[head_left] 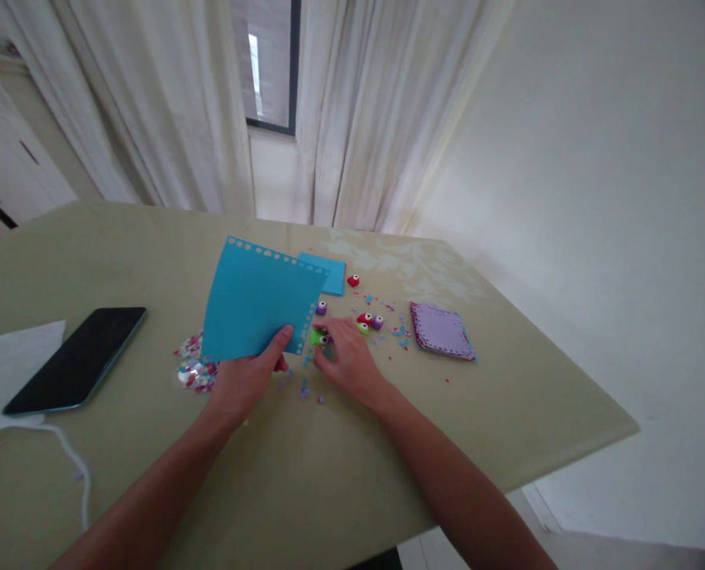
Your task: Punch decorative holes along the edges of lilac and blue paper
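My left hand (246, 383) pinches a blue sheet of paper (258, 297) by its lower edge, thumb on top, and holds it up tilted. Small punched shapes run along the sheet's top and right edges. At that right edge, my right hand (353, 362) has its fingers closed around a small green craft punch (316, 336) with an eye on it. The fingers partly cover the punch, and I cannot tell whether the paper sits in its slot. Just behind stands a purple punch (321, 308). Red, purple and green punches (365, 319) cluster beyond my right hand.
Blue sheets (334, 275) lie behind, beside a red punch (353, 280). To the right is a stack of purple punched squares (443, 331). Confetti (196, 372) is piled left, with loose bits scattered. A black tablet (82, 360) and white cable (79, 463) are far left.
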Demonstrator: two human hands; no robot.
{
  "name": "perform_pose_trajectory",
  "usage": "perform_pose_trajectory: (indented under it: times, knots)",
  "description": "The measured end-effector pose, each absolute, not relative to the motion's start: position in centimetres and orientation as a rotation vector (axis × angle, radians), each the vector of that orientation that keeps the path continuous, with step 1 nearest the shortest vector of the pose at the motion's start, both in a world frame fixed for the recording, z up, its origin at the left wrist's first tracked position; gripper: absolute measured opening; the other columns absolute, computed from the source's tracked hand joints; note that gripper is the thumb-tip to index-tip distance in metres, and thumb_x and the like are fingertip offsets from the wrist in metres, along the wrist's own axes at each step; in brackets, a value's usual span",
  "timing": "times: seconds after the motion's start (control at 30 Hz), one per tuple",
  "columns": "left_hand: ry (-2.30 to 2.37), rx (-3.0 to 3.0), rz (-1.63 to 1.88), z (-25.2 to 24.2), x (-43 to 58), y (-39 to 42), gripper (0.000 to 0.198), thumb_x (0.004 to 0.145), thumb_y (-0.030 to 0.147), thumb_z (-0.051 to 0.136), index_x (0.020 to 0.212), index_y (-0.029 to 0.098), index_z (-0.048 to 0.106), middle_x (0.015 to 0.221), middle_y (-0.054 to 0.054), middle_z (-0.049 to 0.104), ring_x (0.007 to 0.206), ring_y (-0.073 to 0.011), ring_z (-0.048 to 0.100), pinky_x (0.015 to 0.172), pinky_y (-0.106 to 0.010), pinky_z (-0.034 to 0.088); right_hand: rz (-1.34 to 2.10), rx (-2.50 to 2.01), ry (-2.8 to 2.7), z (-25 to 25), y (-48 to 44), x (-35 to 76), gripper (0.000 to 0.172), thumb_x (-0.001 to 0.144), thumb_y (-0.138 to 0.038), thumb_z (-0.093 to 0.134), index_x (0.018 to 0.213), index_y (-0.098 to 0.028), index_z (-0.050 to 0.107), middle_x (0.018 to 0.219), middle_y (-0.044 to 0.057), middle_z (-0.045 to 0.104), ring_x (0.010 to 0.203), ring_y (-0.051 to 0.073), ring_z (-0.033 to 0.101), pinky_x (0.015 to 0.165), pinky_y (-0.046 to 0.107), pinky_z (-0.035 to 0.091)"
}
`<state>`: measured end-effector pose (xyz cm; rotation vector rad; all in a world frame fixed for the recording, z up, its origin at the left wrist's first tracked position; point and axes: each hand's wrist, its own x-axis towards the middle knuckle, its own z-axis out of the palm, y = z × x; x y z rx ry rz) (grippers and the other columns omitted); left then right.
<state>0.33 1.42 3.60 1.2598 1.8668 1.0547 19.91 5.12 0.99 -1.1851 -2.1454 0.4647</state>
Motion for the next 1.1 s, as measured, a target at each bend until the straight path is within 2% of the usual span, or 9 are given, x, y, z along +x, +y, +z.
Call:
perform_pose_trajectory:
  times: [0.17,0.33,0.6,0.67,0.77,0.87,0.93,1.0,1.1]
  knots:
    - [1.978,1.105,1.171,4.1,-0.8,1.8,0.049,0.084,0.066,0.062,0.052,0.028,0.063,0.06,-0.005,0.072,0.062,-0.0261,0.064,0.073,-0.04,0.051,0.21,-1.357,-2.389,-0.1,5.5,19.5,0.029,0.101,-0.021,0.06,0.126,-0.024,0.073,0.131,0.009,0.076,0.129,0.031,0.056,0.11,0.049,0.034]
    - [1.982,0.965,1.281,3.9,-1.3,2.1,0.048,0.085,0.067,0.062,0.058,0.028,0.065,0.064,-0.005,0.073,0.066,-0.0265,0.066,0.073,-0.04,0.049,0.129,-1.526,-2.344,-0.1,6.3,20.4,0.029,0.098,-0.02,0.06,0.123,-0.024,0.075,0.131,0.01,0.075,0.132,0.032,0.054,0.111,0.051,0.03]
    - [1.927,1.089,1.168,3.2,-0.7,2.1,0.05,0.085,0.068,0.063,0.054,0.029,0.065,0.063,-0.007,0.074,0.067,-0.0287,0.068,0.076,-0.042,0.052,0.016,-1.522,-2.336,0.9,9.8,19.3,0.042,0.108,-0.026,0.048,0.147,-0.026,0.063,0.154,0.014,0.064,0.137,0.034,0.054,0.112,0.054,0.035]
    - [1.901,1.136,1.14,2.8,-0.6,2.2,0.051,0.084,0.069,0.062,0.053,0.029,0.064,0.063,-0.007,0.074,0.067,-0.0283,0.068,0.077,-0.042,0.052,0.072,-1.56,-2.363,1.2,11.1,18.6,0.037,0.106,-0.024,0.055,0.14,-0.024,0.068,0.146,0.016,0.069,0.132,0.037,0.058,0.114,0.058,0.034]
    - [1.885,1.203,1.106,2.6,-0.5,2.1,0.053,0.085,0.069,0.061,0.051,0.028,0.063,0.062,-0.007,0.072,0.065,-0.0269,0.066,0.081,-0.042,0.052,0.155,-1.581,-2.392,2.0,12.1,18.0,0.023,0.1,-0.016,0.063,0.118,-0.021,0.076,0.121,0.014,0.079,0.119,0.035,0.066,0.114,0.058,0.035]
    - [1.862,1.217,1.13,2.9,-0.3,1.9,0.052,0.084,0.069,0.061,0.051,0.028,0.062,0.061,-0.006,0.071,0.063,-0.0253,0.064,0.081,-0.04,0.052,0.165,-1.505,-2.289,2.9,11.5,18.3,0.024,0.097,-0.019,0.066,0.12,-0.019,0.074,0.119,0.015,0.077,0.117,0.033,0.067,0.111,0.053,0.041]
    - [1.842,1.213,1.154,3.1,-0.1,1.7,0.052,0.083,0.069,0.062,0.051,0.028,0.063,0.06,-0.005,0.071,0.061,-0.0243,0.063,0.078,-0.039,0.053,0.298,-1.37,-2.085,3.1,10.2,19.1,0.038,0.092,-0.022,0.069,0.129,-0.017,0.071,0.124,0.015,0.073,0.113,0.029,0.067,0.104,0.046,0.049]
    - [1.825,1.221,1.153,3.1,0.1,1.6,0.051,0.082,0.068,0.062,0.05,0.028,0.061,0.059,-0.004,0.069,0.059,-0.0237,0.062,0.074,-0.037,0.052,0.573,-1.234,-1.83,2.9,8.5,20.1,0.047,0.088,-0.024,0.072,0.134,-0.019,0.07,0.125,0.013,0.071,0.095,0.023,0.069,0.088,0.038,0.055]
    - [1.791,1.286,1.103,2.8,0.5,1.4,0.054,0.081,0.069,0.062,0.046,0.028,0.057,0.057,-0.004,0.067,0.06,-0.0236,0.063,0.073,-0.037,0.051,1.017,-1.127,-1.512,2.1,6.3,21.2,0.038,0.085,-0.035,0.079,0.12,-0.024,0.076,0.107,0.007,0.075,0.083,0.02,0.069,0.077,0.034,0.055]
